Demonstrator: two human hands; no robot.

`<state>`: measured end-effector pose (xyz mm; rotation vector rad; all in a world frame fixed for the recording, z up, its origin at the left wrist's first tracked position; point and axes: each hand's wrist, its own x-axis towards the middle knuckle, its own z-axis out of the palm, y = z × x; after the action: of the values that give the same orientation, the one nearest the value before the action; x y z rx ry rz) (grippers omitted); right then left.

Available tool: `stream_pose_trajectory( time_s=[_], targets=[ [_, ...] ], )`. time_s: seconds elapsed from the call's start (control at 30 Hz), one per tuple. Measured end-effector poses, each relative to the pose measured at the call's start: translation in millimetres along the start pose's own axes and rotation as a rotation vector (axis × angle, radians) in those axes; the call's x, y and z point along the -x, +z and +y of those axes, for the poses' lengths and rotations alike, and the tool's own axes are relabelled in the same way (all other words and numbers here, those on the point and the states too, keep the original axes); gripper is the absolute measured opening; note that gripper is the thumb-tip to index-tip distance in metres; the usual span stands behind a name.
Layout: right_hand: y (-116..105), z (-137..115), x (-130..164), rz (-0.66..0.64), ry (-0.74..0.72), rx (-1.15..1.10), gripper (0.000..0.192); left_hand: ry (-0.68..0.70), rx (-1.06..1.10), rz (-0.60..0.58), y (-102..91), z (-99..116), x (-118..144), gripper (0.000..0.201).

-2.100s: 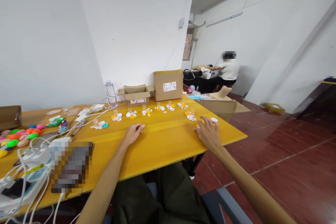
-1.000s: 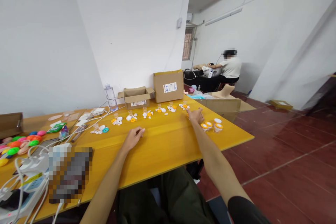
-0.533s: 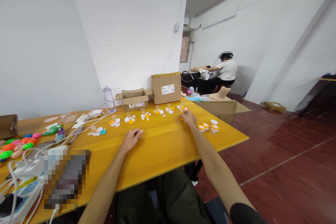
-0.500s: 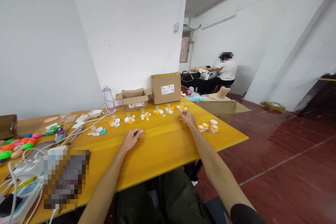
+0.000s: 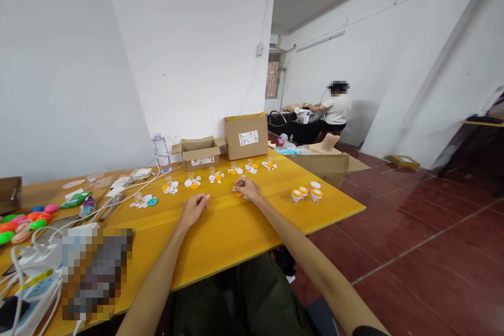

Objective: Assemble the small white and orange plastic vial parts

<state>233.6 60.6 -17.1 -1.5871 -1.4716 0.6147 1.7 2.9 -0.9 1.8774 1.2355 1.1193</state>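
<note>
Now | hands (image 5: 220,198): 2 | cardboard boxes (image 5: 245,135): 2 | capped jars (image 5: 305,193): 3

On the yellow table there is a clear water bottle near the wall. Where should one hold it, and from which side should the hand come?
Grip the water bottle around its straight middle body, probably from the front right. It stands upright, the wall is close behind it, and white cables run on its left and front, while the small open carton leaves a gap at its right.

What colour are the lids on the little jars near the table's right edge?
Orange with white centres, on the little jars by the yellow table's edge; the head view shows them.
</note>
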Motion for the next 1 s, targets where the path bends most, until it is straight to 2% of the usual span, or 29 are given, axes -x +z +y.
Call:
stream_pose_trajectory(
  time_s=[0.33, 0.5, 0.6, 0.73, 0.87, 1.0],
  targets=[
    [72, -30, 18, -0.203, -0.177, -0.149, 0.011, 0.088, -0.025, 0.195, -0.6, -18, -7, 0.019],
    [99, -37, 22, -0.309, -0.239, -0.246, 0.030, 0.116, -0.005, 0.211, -0.7, -23, -6, 0.018],
    [98, -36, 22, -0.403, -0.249, -0.368, 0.040, 0.109, 0.018, 0.188, -1.4, -23, -5, 0.023],
    [83, -34, 21, -0.507, -0.270, -0.519, 0.042, 0.117, -0.004, 0.150, -0.2, -24, -2, 0.025],
    [74, -33, 20, -0.547, -0.263, -0.514, 0.028, 0.120, -0.136, 0.128, 2.2, -25, 0, 0.028],
    [74, -33, 20, -0.507, -0.263, -0.491, 0.018, 0.151, -0.319, 0.085, 1.3, -24, 4, 0.036]
  ],
)
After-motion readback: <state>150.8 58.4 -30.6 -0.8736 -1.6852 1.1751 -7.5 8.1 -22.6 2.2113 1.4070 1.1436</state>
